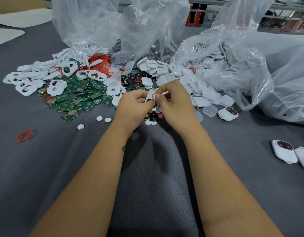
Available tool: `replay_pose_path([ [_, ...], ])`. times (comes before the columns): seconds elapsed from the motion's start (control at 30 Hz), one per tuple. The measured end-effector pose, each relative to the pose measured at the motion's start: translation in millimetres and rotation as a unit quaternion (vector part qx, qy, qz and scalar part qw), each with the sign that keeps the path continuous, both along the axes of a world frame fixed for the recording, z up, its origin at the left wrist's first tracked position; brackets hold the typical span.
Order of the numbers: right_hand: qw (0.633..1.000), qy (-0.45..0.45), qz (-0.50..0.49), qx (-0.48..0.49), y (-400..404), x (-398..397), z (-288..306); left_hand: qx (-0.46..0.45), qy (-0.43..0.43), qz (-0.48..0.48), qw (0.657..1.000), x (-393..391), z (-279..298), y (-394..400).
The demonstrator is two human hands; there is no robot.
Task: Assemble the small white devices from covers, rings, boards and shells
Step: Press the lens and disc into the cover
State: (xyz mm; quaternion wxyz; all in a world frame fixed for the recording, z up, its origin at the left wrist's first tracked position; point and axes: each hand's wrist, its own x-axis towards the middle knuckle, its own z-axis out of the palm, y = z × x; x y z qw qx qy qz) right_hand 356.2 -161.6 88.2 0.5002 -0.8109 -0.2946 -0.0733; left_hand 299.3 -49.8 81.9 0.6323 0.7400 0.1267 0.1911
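Observation:
Both hands meet over the middle of the grey table. My left hand (133, 108) grips a white cover (151, 95) with a black part at its lower end. My right hand (175, 103) pinches a small white round piece against that cover. Behind lie white covers with two holes (28, 86), green boards (75, 96), red rings (101, 65) and plain white shells (204, 93). Small white discs (99, 118) lie loose near my left wrist. Finished white devices (228, 114) sit at the right.
Large clear plastic bags (233, 57) stand at the back and right, one spilling shells. A loose red ring (25, 135) lies at the left. Two more finished devices (283, 151) rest near the right edge. White sheets (22, 17) lie at the far left.

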Motion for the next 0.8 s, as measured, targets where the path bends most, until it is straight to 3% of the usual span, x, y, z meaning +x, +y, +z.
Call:
replay_pose_path([
  [0.8,1.000,0.001,-0.012,0.017,3.4,-0.6,-0.6,-0.017,0.000,-0.005,1.000,-0.5,0.0,0.5],
])
